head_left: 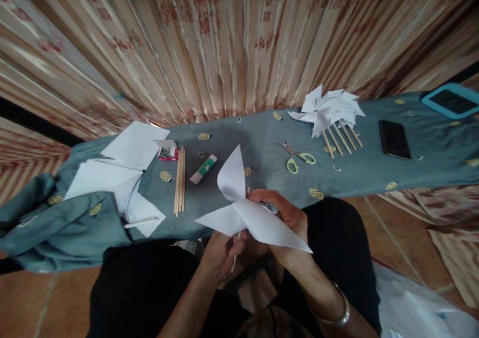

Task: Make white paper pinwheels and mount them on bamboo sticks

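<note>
A white paper pinwheel (pixel 269 223) is held over my lap at the table's near edge, its blades curling outward. Below the blades, my left hand (pixel 219 255) is closed around a thin wooden stick (pixel 234 263) that runs behind the paper. The stick's upper tip shows near the fingers of my right hand (pixel 290 215), which is closed at the pinwheel's right side. The blades hide part of both hands' fingers. On the cloth beyond lie a glue stick (pixel 204 169) and scissors (pixel 297 157) with green handles.
Several wooden sticks (pixel 180 180) lie beside a small red box of metal pins (pixel 168 151). White paper sheets (pixel 108 175) and a pen (pixel 141 222) are at left. Finished pinwheels (pixel 329 109), a black phone (pixel 394 139) and a blue-framed tablet (pixel 452 101) lie at right.
</note>
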Available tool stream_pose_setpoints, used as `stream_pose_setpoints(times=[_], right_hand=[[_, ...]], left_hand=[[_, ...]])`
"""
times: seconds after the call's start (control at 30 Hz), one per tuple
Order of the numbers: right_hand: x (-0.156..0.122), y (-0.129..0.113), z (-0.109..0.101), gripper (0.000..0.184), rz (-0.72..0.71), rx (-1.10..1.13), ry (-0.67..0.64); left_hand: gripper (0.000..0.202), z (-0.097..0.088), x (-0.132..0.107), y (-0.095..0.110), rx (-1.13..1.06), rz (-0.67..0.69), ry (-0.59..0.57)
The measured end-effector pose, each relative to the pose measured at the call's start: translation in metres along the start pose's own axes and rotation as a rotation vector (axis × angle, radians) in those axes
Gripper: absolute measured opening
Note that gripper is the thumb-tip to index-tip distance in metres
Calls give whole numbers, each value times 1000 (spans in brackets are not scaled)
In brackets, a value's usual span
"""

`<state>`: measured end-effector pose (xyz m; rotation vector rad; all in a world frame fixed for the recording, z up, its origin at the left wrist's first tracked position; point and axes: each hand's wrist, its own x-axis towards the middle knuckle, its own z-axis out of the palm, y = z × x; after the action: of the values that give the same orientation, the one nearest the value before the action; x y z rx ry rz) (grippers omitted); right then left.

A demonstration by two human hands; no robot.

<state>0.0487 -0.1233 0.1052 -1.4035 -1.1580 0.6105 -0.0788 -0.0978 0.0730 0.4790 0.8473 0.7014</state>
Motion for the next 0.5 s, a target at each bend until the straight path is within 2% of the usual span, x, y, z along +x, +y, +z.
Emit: stream_pose_setpoints(times=[0.23, 0.5], right_hand=[[-4, -3, 4, 20, -182, -169, 21], [-10, 0, 8, 18, -119, -141, 9]], left_hand=[[42, -2, 3, -6, -77, 8, 55], [49, -2, 2, -8, -70, -35, 27]])
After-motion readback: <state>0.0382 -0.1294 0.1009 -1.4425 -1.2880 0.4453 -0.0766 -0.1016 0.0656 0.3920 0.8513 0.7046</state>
